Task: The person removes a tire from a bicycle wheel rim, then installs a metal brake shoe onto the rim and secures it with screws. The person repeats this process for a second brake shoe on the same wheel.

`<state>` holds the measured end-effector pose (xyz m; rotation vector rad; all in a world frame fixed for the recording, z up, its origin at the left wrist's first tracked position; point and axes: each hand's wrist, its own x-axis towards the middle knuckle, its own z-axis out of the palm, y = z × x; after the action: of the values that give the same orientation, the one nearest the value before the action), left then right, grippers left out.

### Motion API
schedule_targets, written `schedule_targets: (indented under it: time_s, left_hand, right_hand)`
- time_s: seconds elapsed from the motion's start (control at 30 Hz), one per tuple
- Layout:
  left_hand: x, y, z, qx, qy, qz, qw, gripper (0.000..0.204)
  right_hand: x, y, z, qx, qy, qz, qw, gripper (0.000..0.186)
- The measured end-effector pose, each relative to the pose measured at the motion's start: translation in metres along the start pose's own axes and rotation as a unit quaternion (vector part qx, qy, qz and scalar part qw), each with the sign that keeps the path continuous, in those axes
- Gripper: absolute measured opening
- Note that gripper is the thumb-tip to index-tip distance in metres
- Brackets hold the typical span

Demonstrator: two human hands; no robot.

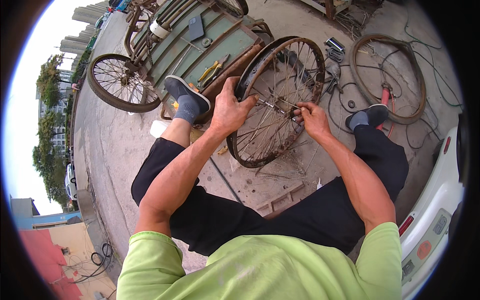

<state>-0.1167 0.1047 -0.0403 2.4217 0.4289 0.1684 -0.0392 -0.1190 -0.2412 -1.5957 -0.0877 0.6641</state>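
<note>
A rusty spoked wheel [254, 162] stands tilted between my legs, many thin spokes running to its hub [272, 106]. My left hand [231, 109] is closed round the left side of the rim, thumb stretched toward the hub; its other fingers are partly hidden behind the rim. Beside the hub's right end, my right hand [315, 121] pinches a thin spoke [298, 106] between thumb and fingers. Loose spokes [282, 175] lie scattered on the concrete below the wheel.
A green tricycle cart bed [175, 50] at upper left carries yellow-handled pliers [212, 69], a phone [196, 27] and a metal ring [206, 42]. On the right lie a bicycle tyre [422, 82], a red pump [385, 95] and hoses. A white car [427, 200] stands at lower right.
</note>
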Motion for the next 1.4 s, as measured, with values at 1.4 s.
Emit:
schedule_targets:
  time_s: [1.4]
  left_hand:
    - [0.052, -0.14, 0.252, -0.489, -0.155, -0.465, 0.722, 0.049]
  right_hand:
    - [-0.031, -0.149, -0.12, 0.189, 0.098, -0.038, 0.976, 0.033]
